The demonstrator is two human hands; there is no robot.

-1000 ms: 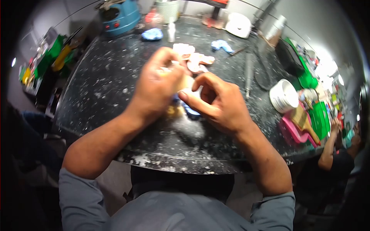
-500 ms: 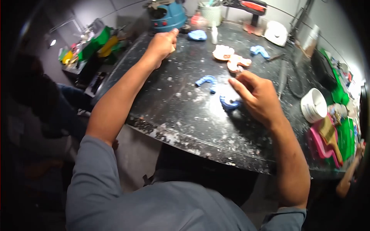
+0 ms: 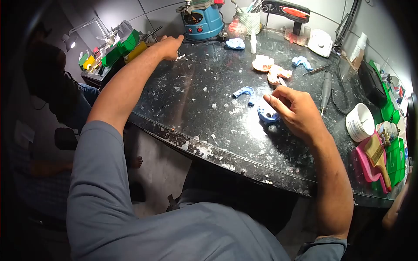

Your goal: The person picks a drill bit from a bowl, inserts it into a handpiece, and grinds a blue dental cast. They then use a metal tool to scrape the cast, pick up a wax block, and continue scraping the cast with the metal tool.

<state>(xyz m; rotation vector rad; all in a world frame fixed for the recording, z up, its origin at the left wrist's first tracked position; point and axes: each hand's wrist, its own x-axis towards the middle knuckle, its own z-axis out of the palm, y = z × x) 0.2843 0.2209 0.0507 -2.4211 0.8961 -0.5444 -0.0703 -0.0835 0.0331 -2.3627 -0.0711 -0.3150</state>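
My left hand [image 3: 169,47] reaches to the far left edge of the black bench [image 3: 191,108]. Its fingers are bent inward, and what lies in them is hidden; pale crumbs [image 3: 180,57] lie beside it. Over the bench's middle right, my right hand [image 3: 296,106] is loosely curled with thumb and forefinger apart. Just left of it, in a bright patch of light, is a round white and blue piece [image 3: 267,115] like a dental mould. A blue horseshoe-shaped dental impression [image 3: 245,92] is further left. Behind the right hand lie two pale dental casts [image 3: 263,63] with orange-pink patches.
At the back stand a blue machine [image 3: 202,26], a brush pot [image 3: 249,22] and a small white bottle [image 3: 253,42]. A grey handpiece [image 3: 326,90], white tub [image 3: 360,122], pink tray [image 3: 363,163] and brush [image 3: 377,157] occupy the right. Another person [image 3: 45,78] is at far left.
My left hand has moved left and outward to the bench edge. My right hand keeps its curled pose by the round piece. The view has shifted slightly.
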